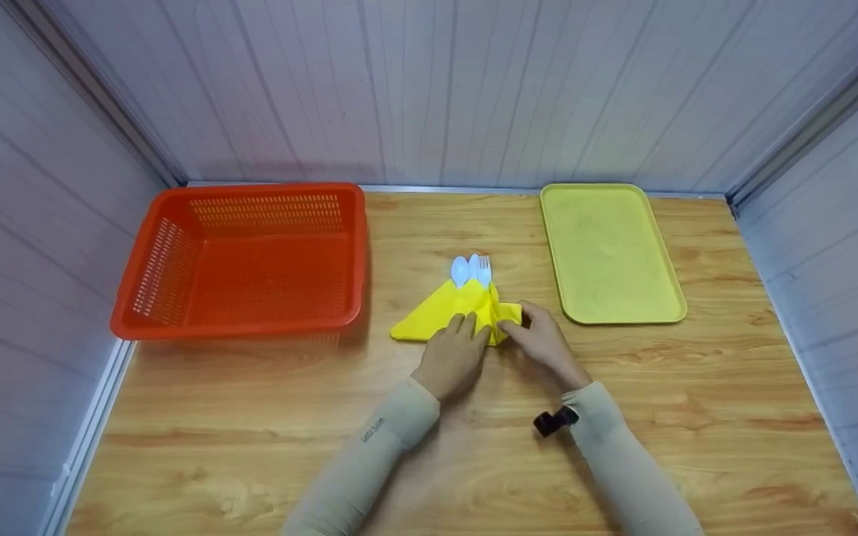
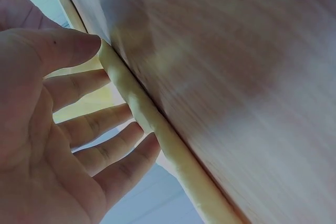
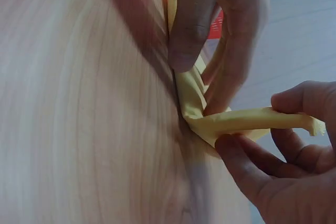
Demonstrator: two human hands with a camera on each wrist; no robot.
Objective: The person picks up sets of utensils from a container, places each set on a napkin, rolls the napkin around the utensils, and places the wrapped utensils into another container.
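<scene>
A yellow napkin [image 1: 429, 313] lies folded on the table, its left corner pointed. Out of its top edge stick the heads of a white spoon [image 1: 459, 271] and a white fork [image 1: 484, 269], with another white utensil [image 1: 473, 265] between them; their handles are hidden in the cloth. My left hand [image 1: 456, 357] presses on the napkin's front part with fingers extended, seen close up in the left wrist view. With thumb and fingers, my right hand [image 1: 542, 344] pinches the napkin's right flap, which stands raised off the table in the right wrist view.
A red plastic basket [image 1: 358, 260] with slotted walls stands at the back left. At the back right lies a yellow tray [image 1: 615, 253]. Panelled walls [image 1: 444, 89] enclose the wooden table [image 1: 704, 417] at the back and both sides.
</scene>
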